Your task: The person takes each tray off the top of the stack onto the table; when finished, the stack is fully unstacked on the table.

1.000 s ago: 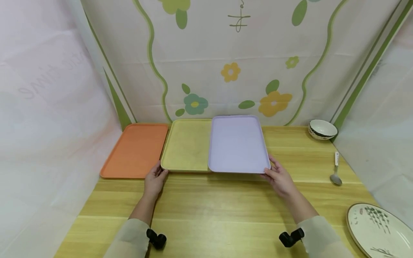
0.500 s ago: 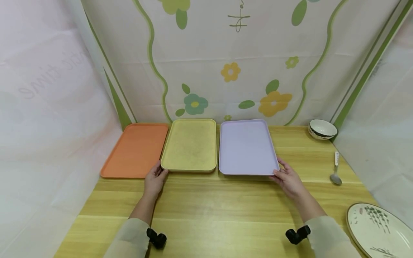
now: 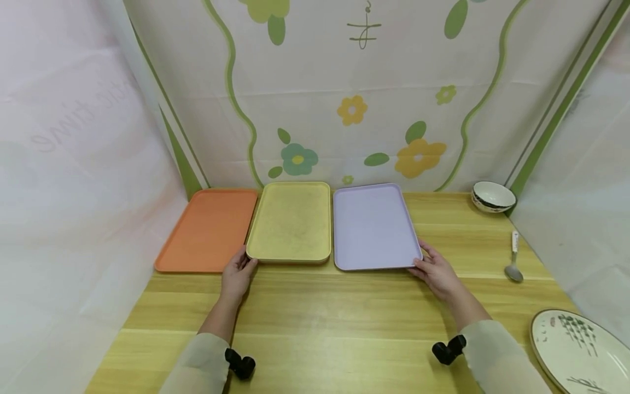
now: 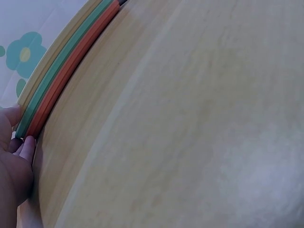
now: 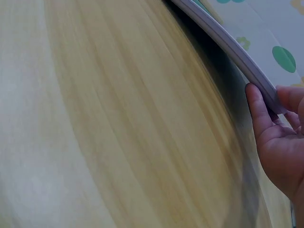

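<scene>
A lilac tray (image 3: 375, 227) lies right of centre, and my right hand (image 3: 438, 275) pinches its near right corner. In the right wrist view, thumb and fingers hold the lilac tray's edge (image 5: 235, 51), with a dark shadow on the table under it. My left hand (image 3: 236, 279) grips the near left corner of a stack topped by a yellow tray (image 3: 290, 221). Below the yellow one, the left wrist view shows a green tray (image 4: 56, 70) and an orange-red tray (image 4: 72, 66). The left thumb is at the stack's upper edge, fingers lower down.
Another orange tray (image 3: 208, 232) lies left of the stack. A bowl (image 3: 494, 197) stands at the back right, with a spoon (image 3: 514, 262) in front of it. A patterned plate (image 3: 581, 350) lies at the near right. A flowered cloth (image 3: 295, 98) hangs behind the wooden table (image 3: 344, 328).
The lilac tray moved right with my right hand, off its overlap with the yellow tray, then shifted slightly back and lower. My left hand kept its place at the stack.
</scene>
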